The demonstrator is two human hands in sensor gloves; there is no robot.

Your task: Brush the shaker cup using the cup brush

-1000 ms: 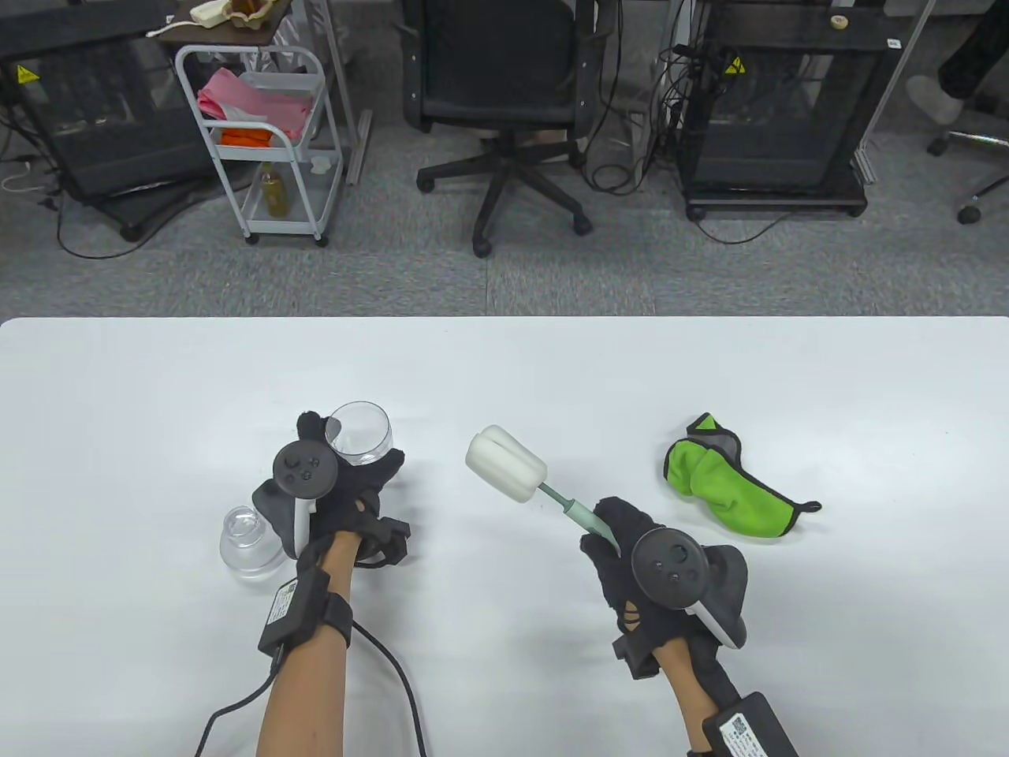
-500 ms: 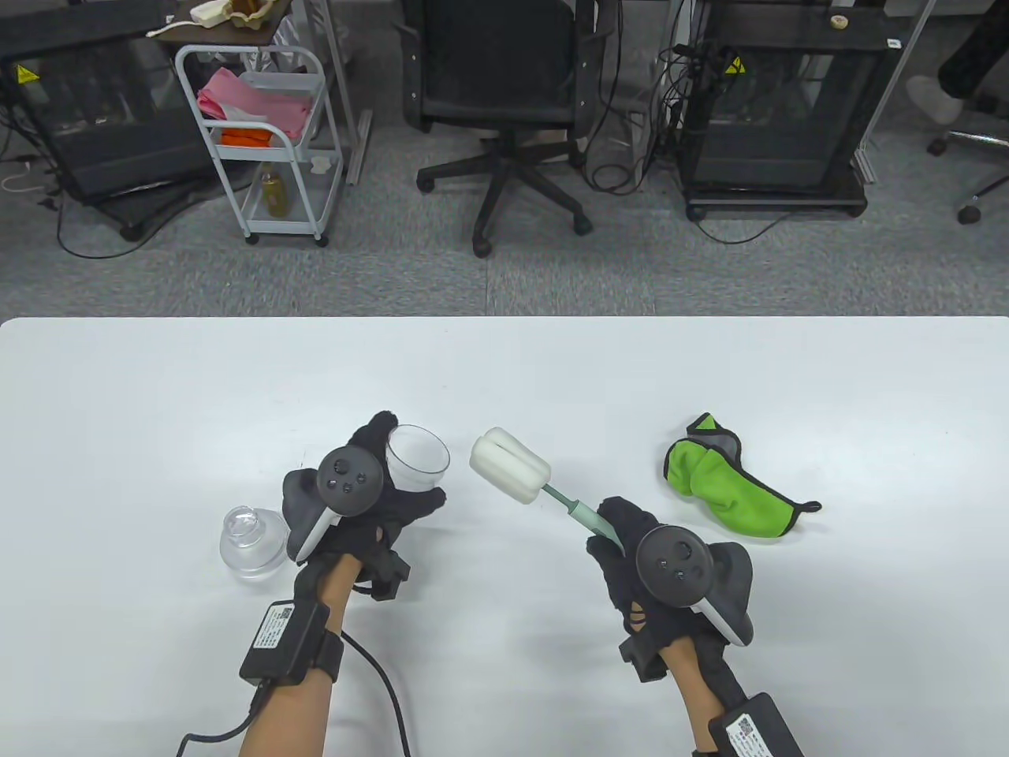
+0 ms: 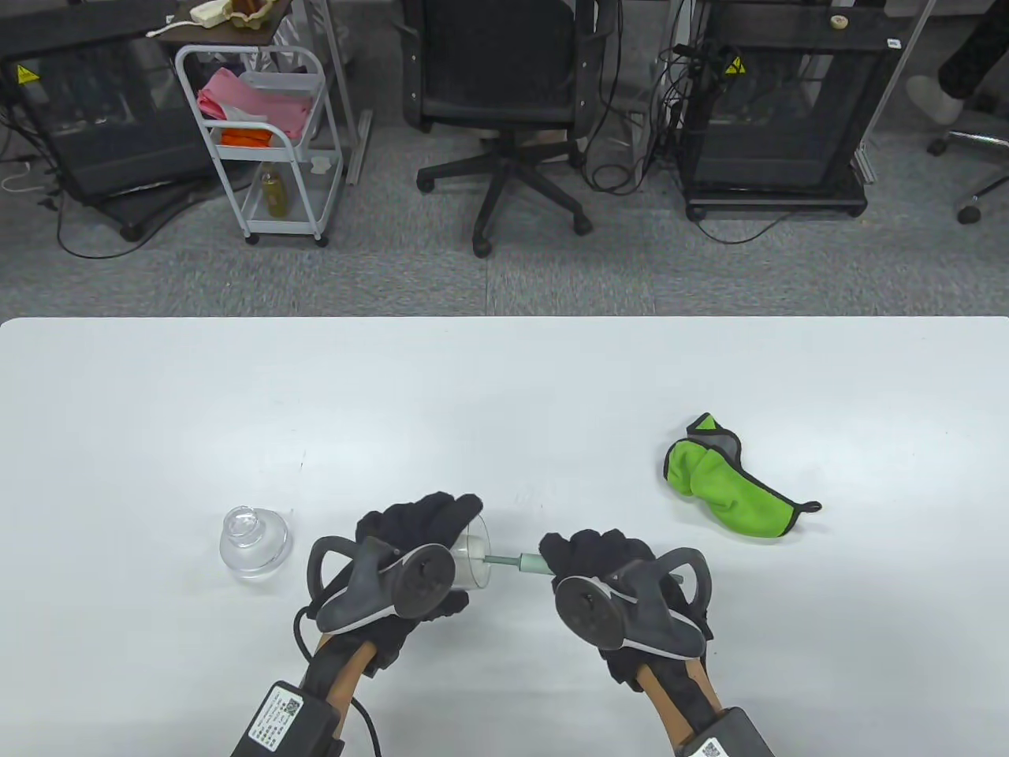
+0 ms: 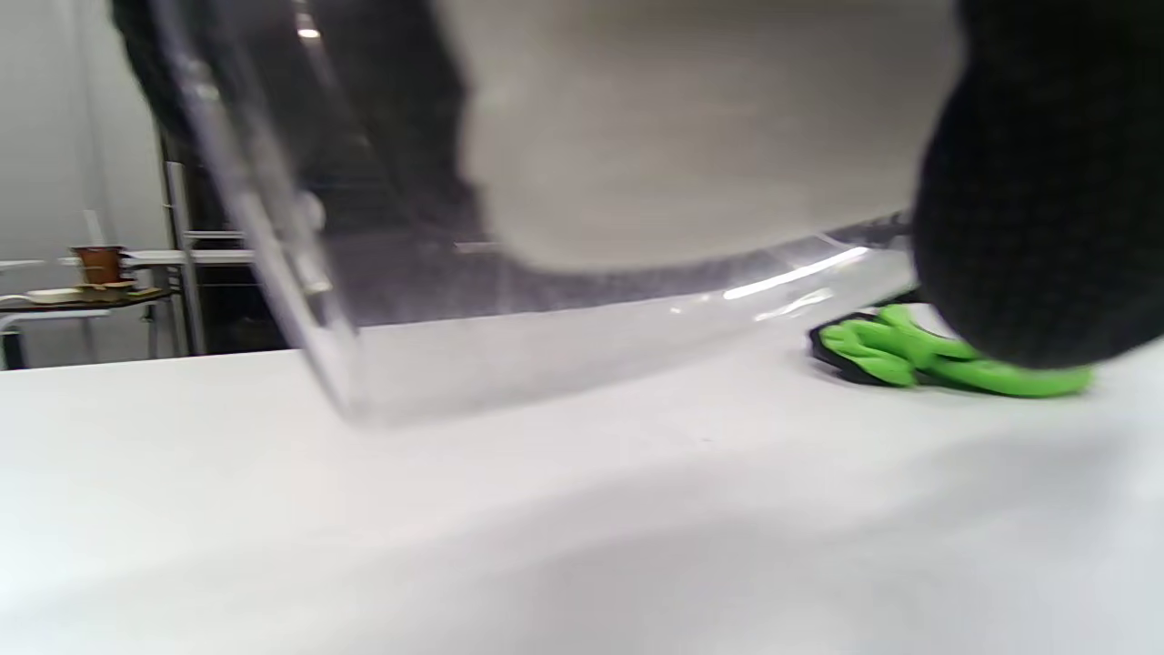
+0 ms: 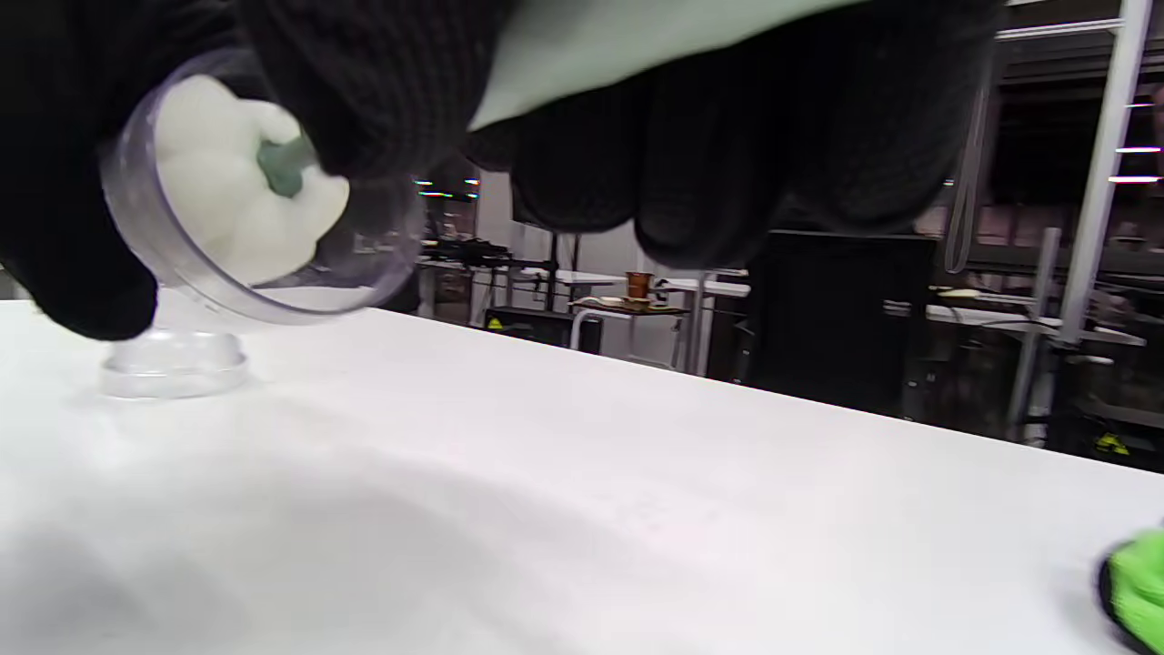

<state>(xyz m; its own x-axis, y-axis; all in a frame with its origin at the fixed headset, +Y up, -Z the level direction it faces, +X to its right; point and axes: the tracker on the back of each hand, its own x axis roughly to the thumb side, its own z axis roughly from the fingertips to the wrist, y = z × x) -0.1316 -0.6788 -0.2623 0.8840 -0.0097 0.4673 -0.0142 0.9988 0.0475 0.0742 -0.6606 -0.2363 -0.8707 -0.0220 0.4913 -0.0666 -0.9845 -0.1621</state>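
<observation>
Green cloth point(image 3: 729, 485) and clear lid point(image 3: 254, 542) flank the hands; left hand point(image 3: 414, 544) grips the transparent shaker cup point(image 3: 473, 560), right hand point(image 3: 603, 564) holding the cup brush point(image 3: 516, 562), sponge inside.

An office or lab: a swivel chair point(image 3: 504, 95), black equipment racks point(image 3: 776, 110) with trailing cables, a wheeled cart point(image 3: 264, 142) and grey carpet beyond the white table point(image 3: 504, 378).

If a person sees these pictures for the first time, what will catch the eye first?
Near the table's front edge, the left hand holds the clear shaker cup on its side, while the right hand pushes the cup brush with its white sponge head inside it. A bright green cloth lies at the right.
</observation>
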